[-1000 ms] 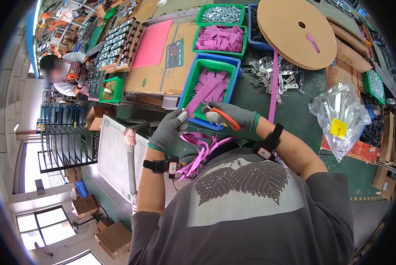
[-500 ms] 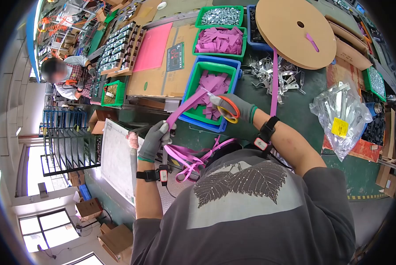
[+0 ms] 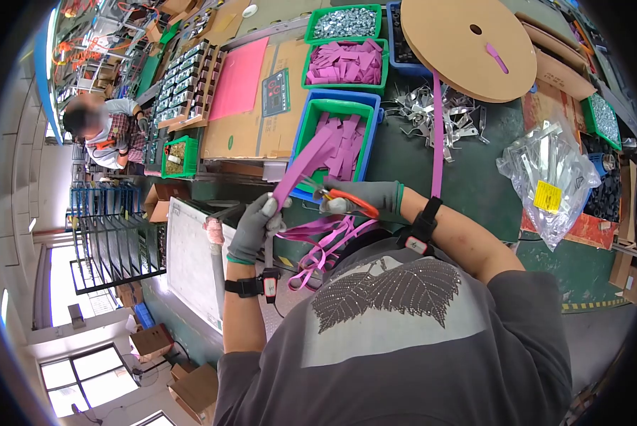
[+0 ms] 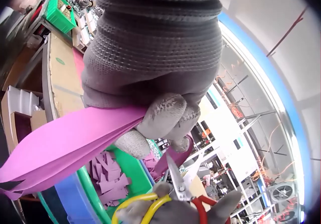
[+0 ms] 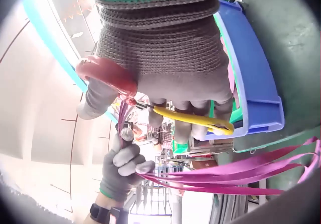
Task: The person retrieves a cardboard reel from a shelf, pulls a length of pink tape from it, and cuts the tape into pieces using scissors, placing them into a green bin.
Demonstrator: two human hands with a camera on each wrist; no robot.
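My gloved left hand (image 3: pixel 249 232) pinches a layered bundle of purple strips (image 3: pixel 302 165) between thumb and fingers. Their flat end sticks out over the bin of cut pieces, and long tails hang below the hand. Scissors with red and yellow handles (image 3: pixel 354 202) sit in my gloved right hand (image 3: pixel 374 194), its thumb and fingers through the loops. In the left wrist view the scissor blades (image 4: pixel 176 176) point up toward the left fingertips, close beside the strips. Short purple pieces (image 3: pixel 348 138) lie in a green bin (image 3: pixel 363 108), which stands inside a blue crate (image 3: pixel 374 145).
Behind are green bins of purple pieces (image 3: pixel 343 62) and metal parts (image 3: pixel 344 23). A big cardboard reel (image 3: pixel 467 50) feeds a purple strip (image 3: pixel 438 135) past metal brackets (image 3: pixel 443 117). A plastic bag (image 3: pixel 549 177) lies right. Another person (image 3: pixel 109 131) works at far left.
My left hand first drew back down-left, stretching the strips out, then rose slightly. The scissors went up to the strips' far end, then came back down near the left hand.
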